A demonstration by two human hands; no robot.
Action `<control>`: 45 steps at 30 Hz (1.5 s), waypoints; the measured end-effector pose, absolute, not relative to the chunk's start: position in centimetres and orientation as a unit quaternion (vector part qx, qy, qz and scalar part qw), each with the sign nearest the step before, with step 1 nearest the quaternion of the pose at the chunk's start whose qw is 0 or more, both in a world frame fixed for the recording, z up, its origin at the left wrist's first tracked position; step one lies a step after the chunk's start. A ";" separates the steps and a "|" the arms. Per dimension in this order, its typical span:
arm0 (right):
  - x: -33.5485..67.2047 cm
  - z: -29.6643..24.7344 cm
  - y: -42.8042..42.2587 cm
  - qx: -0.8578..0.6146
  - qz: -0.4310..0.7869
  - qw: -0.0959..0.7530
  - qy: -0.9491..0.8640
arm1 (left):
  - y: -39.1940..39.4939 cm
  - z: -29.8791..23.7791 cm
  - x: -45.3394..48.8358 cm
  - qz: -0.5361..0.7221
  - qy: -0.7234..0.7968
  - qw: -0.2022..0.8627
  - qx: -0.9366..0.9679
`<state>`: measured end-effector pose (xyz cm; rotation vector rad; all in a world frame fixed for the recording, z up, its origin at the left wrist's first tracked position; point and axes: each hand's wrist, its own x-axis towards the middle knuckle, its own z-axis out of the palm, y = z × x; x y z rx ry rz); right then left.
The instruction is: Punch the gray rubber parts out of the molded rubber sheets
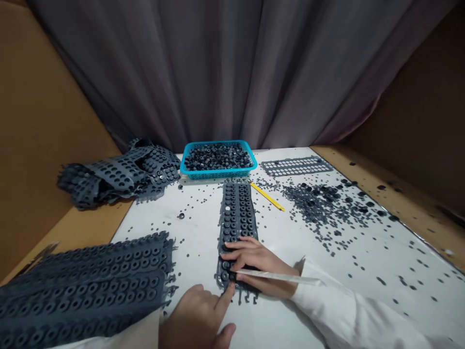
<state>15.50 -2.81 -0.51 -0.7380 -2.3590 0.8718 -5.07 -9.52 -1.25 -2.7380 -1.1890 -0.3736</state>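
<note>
A dark grey rubber sheet (238, 208) with rows of raised rings lies lengthwise in front of me. Over its near end rests my right hand (256, 261), pinching a thin white stick-like tool (279, 277) whose tip points at the rings. The tool's exact kind is unclear. From the near left, my left hand (201, 315) reaches in, its index finger stretched out to touch the sheet's near edge. The left thumb stands apart and no object shows in that hand.
Ringed sheets (83, 281) are at left, a heap of perforated sheets (119, 174) behind. A blue basket (187, 173) holds small black rings. A yellow-handled cutter-like strip (267, 196), a perforated sheet (296, 166) and scattered black discs (312, 203) lie right.
</note>
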 end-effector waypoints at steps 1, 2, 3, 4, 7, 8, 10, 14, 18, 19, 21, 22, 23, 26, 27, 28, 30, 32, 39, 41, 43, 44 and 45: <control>15.6 -0.7 -2.7 -0.272 0.313 0.255 -0.874 | -9.5 -1.2 -5.0 -0.120 -0.393 0.063 -0.910; 15.7 -0.9 -2.5 -0.268 0.301 0.253 -0.880 | -9.5 -1.1 -5.0 -0.116 -0.393 0.063 -0.910; 15.8 -1.2 -2.3 -0.258 0.282 0.252 -0.889 | -9.4 -0.9 -5.0 -0.112 -0.397 0.065 -0.909; 15.9 -1.5 -2.1 -0.244 0.256 0.253 -0.900 | -9.4 -0.8 -5.0 -0.112 -0.399 0.069 -0.907; 15.9 -2.3 -1.7 -0.198 0.156 0.270 -0.929 | -9.4 -0.8 -5.0 -0.112 -0.401 0.088 -0.905; 15.8 -2.5 -1.7 -0.189 0.123 0.282 -0.932 | -9.4 -0.9 -5.0 -0.109 -0.398 0.095 -0.906; 15.5 -2.6 -1.7 -0.183 0.071 0.308 -0.931 | -9.4 -1.3 -5.1 -0.104 -0.387 0.111 -0.910; 15.1 -2.3 -1.9 -0.217 0.020 0.330 -0.919 | -8.9 -2.7 -5.5 -0.107 -0.341 0.139 -0.923; 16.3 -2.2 -0.9 -0.358 0.029 0.379 -0.853 | -8.1 -3.5 -5.8 -0.103 -0.285 0.149 -0.941; 16.9 -2.2 -0.4 -0.404 0.033 0.391 -0.826 | -8.0 -3.6 -5.9 -0.103 -0.276 0.144 -0.945; 18.3 -2.1 0.6 -0.492 0.025 0.403 -0.771 | -7.9 -3.5 -5.9 -0.108 -0.266 0.131 -0.949; 19.0 -2.0 1.0 -0.528 0.013 0.404 -0.747 | -8.0 -3.5 -5.9 -0.111 -0.268 0.126 -0.949; 19.5 -1.8 1.3 -0.557 -0.003 0.408 -0.724 | -8.0 -3.4 -5.9 -0.113 -0.274 0.123 -0.947; 19.7 -1.1 1.1 -0.570 0.012 0.424 -0.704 | -8.1 -3.4 -6.0 -0.126 -0.286 0.116 -0.943; 19.2 -0.9 0.6 -0.546 0.056 0.422 -0.722 | -8.1 -3.4 -6.0 -0.131 -0.283 0.114 -0.943; 18.5 -0.7 0.1 -0.509 0.118 0.411 -0.747 | -8.1 -3.3 -6.0 -0.133 -0.279 0.111 -0.945; 17.1 -0.4 -1.1 -0.404 0.251 0.359 -0.803 | -8.1 -3.1 -6.0 -0.131 -0.276 0.111 -0.946; 15.9 -0.3 -2.0 -0.310 0.330 0.315 -0.834 | -8.2 -2.7 -5.9 -0.129 -0.285 0.111 -0.943; 15.8 -0.9 -2.1 -0.288 0.381 0.359 -0.802 | -8.4 -2.1 -5.6 -0.128 -0.296 0.096 -0.942; 15.9 -1.0 -2.0 -0.287 0.371 0.354 -0.809 | -8.4 -2.1 -5.6 -0.121 -0.299 0.092 -0.942; 15.8 -1.0 -2.0 -0.283 0.351 0.339 -0.826 | -8.4 -2.0 -5.6 -0.114 -0.302 0.087 -0.942; 15.8 -1.0 -1.9 -0.282 0.340 0.331 -0.834 | -8.3 -1.9 -5.6 -0.114 -0.300 0.085 -0.943; 15.8 -1.0 -1.9 -0.279 0.328 0.326 -0.842 | -8.3 -1.8 -5.6 -0.113 -0.299 0.084 -0.944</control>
